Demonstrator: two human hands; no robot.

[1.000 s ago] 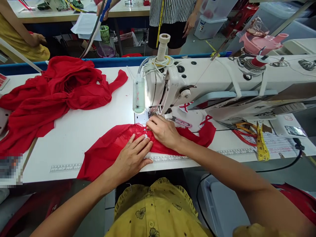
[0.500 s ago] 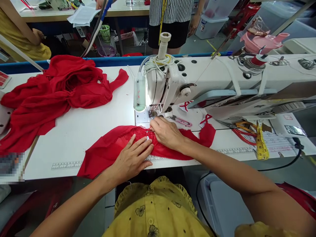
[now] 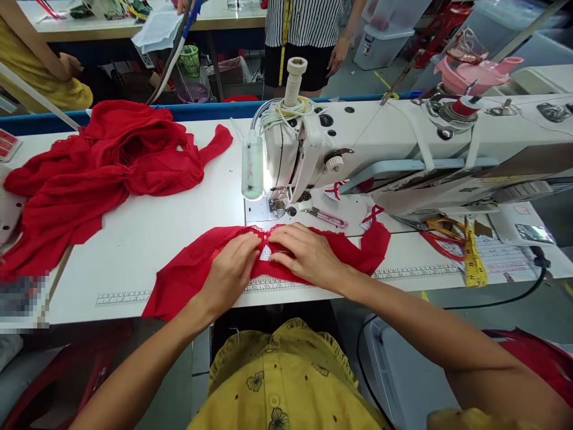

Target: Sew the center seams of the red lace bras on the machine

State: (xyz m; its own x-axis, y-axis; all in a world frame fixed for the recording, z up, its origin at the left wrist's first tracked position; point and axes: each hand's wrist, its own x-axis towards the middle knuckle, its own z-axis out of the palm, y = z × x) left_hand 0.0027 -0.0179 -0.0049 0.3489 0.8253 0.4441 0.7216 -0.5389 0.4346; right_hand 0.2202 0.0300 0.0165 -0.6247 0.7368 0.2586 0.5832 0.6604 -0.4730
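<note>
Red lace-edged fabric garment (image 3: 192, 260) lies across the near edge of the white sewing table (image 3: 134, 239), in front of the white industrial sewing machine (image 3: 367, 131), partly over the ruler scale printed along that edge. Left hand (image 3: 233, 266): fingers bent together, tips pressed on the garment; whether they pinch it, cannot tell. Right hand (image 3: 308, 254): on the garment just beside the left, thumb and fingers slightly apart; grip at the fingertips unclear. Small white patch (image 3: 265, 253) shows between the hands.

Surroundings: pink-handled metal snips (image 3: 329, 217) lie between the garment and the machine arm. Orange-handled scissors (image 3: 441, 229) lie to the right, the yellow tape measure (image 3: 473, 257) hanging beside them. Large heap of red fabric (image 3: 111, 161) covers the table's left part. Hands and forearms hide part of the garment. Person in a striped top (image 3: 304, 24) stands beyond the machine.
</note>
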